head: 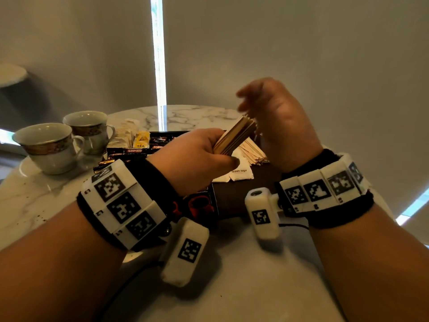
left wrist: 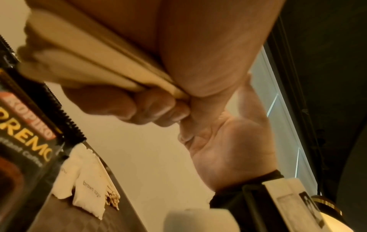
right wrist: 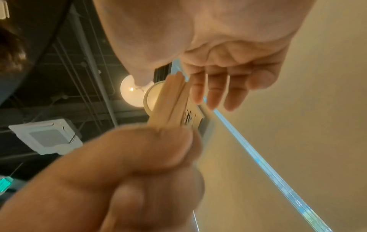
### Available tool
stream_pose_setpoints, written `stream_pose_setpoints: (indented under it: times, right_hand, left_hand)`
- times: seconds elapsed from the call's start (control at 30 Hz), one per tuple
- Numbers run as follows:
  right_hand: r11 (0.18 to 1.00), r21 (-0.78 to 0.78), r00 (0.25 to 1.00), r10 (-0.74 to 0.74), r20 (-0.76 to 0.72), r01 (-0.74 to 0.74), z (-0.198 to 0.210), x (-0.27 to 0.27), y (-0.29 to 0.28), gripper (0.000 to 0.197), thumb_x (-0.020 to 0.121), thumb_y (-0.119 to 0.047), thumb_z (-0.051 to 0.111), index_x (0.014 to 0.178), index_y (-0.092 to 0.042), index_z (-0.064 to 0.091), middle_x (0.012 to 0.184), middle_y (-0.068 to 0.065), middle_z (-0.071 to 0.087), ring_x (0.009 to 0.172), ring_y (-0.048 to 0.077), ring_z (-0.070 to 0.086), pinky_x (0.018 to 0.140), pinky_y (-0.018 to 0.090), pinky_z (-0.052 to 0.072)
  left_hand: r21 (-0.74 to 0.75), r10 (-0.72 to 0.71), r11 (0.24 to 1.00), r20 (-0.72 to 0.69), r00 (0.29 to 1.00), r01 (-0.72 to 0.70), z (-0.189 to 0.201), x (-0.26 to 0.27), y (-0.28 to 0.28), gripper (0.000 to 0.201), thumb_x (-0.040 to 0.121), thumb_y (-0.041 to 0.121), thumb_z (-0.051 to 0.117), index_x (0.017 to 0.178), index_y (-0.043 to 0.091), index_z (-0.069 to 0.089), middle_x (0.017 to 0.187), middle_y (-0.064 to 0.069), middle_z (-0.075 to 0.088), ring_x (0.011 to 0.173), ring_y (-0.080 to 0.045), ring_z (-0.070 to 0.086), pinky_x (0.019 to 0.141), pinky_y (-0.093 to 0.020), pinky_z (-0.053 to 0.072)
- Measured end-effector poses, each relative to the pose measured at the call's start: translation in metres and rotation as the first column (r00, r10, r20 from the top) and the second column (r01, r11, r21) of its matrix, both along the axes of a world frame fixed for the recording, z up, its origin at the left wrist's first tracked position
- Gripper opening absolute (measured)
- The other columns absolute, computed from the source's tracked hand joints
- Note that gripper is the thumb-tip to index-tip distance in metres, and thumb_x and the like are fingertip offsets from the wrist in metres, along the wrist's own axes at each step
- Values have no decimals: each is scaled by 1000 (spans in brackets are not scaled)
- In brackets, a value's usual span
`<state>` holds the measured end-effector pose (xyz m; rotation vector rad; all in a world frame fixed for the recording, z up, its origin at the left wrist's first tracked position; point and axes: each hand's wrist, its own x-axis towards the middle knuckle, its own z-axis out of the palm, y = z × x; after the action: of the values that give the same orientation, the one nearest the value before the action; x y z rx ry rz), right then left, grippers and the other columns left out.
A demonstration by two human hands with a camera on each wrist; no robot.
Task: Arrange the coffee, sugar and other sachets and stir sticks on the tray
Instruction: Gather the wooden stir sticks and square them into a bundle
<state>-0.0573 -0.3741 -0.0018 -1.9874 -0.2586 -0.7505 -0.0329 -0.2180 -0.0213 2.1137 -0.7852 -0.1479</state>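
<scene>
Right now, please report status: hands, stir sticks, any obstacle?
Left hand grips stir stick bundle above tray. Right hand open at bundle tips. Loose stir sticks, brown sugar sachets below.

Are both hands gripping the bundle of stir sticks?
No: only the left hand grips the sticks; the right hand is beside their tips, fingers straight.

left hand (left wrist: 151,106) grips stir sticks (left wrist: 95,55) | brown sugar sachet (left wrist: 89,193) below
</scene>
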Motion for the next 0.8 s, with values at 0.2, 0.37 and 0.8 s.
stream_pose_setpoints:
  times: [0.2, 0.37, 0.8]
  right_hand:
    - [978, -63, 971, 189, -144, -200, -10, 3, 7, 116, 47, -106, 22, 131, -33, 56, 132, -7, 60, 124, 4, 53, 101, 31, 43]
    - [988, -20, 988, 151, -35, -151, -4, 4, -5, 118, 53, -103, 13, 128, -25, 58, 130, -4, 63, 125, 6, 54, 106, 44, 42]
    - [459, 888, 786, 553, -275, -12, -15, 14, 9, 93, 92, -77, 26, 128, 5, 52, 121, 37, 61, 110, 50, 63, 96, 53, 53]
  left_hand:
    - [57, -22, 998, 13, 1000, 21, -2, 1, -1, 11, 92, 34, 69, 92, 36, 58, 66, 10, 60, 47, 6, 55, 48, -15, 42]
    - [79, -14, 997, 40, 999, 11, 0, 3, 0, 19, 92, 34, 68, 83, 39, 51, 70, 8, 60, 55, -1, 58, 54, -18, 45]
    - [-890, 62, 437, -115, 991, -131, 0, 20, 5, 12, 94, 22, 64, 92, 16, 54, 64, 3, 54, 58, -20, 54, 60, -37, 49]
